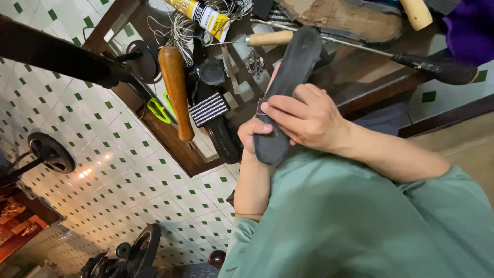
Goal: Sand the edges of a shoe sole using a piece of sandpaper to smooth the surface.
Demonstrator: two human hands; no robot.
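Both hands clamped on a dark shoe sole [288, 87], held up lengthwise above the lap, probably so its edge faces the eyes. Right hand [309, 119] wrapped over the sole's lower half, grip closed, fingertips pressing a small pale patch at the rim. Left hand [256, 131] closed from beneath at the sole's near end, thumb up against the underside, apparently bracing against the right hand's pressure. Green sleeves filling the lower right. Just beyond, a dark wooden desk [170, 139] crowded with tools, seemingly kept within reach: a wooden-handled tool [176, 90] lying along the near edge, green-handled scissors [158, 110] beside it, a striped brush-like block [208, 109], a tangle of pale thread [180, 31], a yellow glue tube [198, 13], a long awl with light wooden handle [270, 38], a brown worn sole [350, 19] at the far side. Underneath, white floor tiles with small green squares [123, 180]; black wheels of a machine [51, 152] at left and bottom.
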